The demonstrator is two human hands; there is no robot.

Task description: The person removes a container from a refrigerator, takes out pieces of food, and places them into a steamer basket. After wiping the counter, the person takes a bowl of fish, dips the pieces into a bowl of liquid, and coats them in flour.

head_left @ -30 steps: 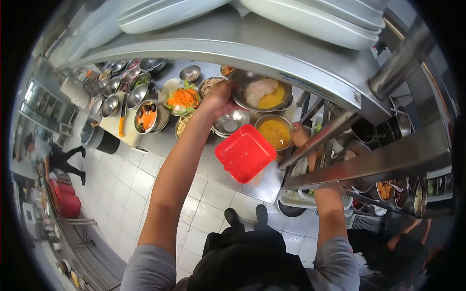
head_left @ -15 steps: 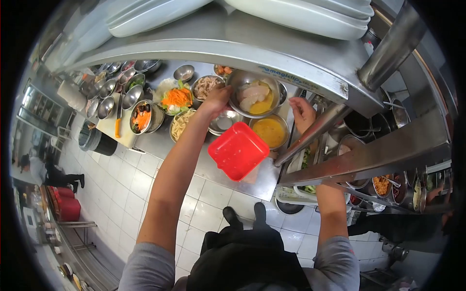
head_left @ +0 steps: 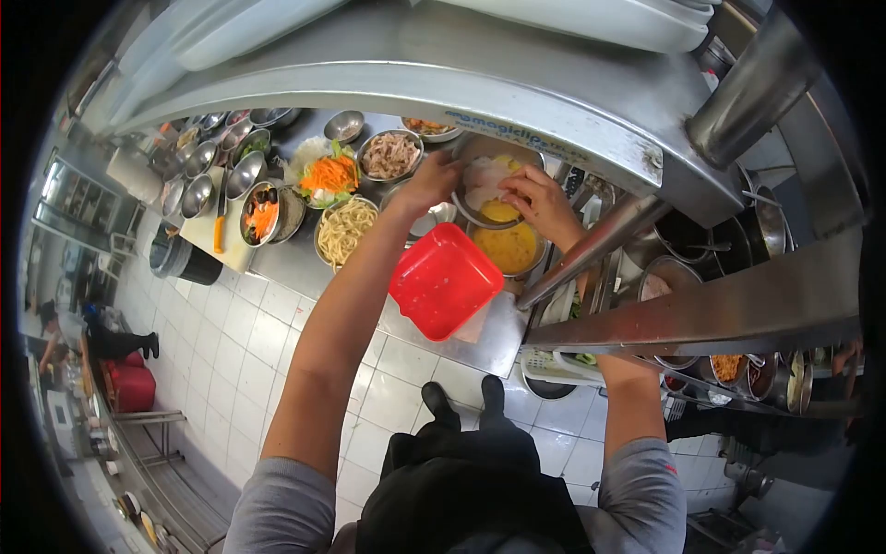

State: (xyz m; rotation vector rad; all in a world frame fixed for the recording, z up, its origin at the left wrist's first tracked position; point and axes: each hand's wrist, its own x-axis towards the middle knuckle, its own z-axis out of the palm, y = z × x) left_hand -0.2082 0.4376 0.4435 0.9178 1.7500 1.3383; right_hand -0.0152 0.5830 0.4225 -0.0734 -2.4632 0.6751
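Note:
My left hand is closed on the left rim of a steel bowl, which is tilted. Pale raw meat slices lie in it with yellow beaten egg. My right hand reaches over the bowl's right side, fingers bent and pressed together at the meat and egg; what they pinch is hidden. Just below sits a second steel bowl with beaten egg. Closer to me is a red plastic tray, with only small flecks on its bottom.
Bowls of noodles, shredded meat and grated carrot stand leftward. An orange-handled knife lies on a cutting board. A steel shelf overhangs the work; a slanting steel post crosses my right forearm. Another person stands far left.
My right hand has moved left and into the bowl, its fingers closing at the meat. My left hand keeps its hold on the rim. The view has shifted slightly.

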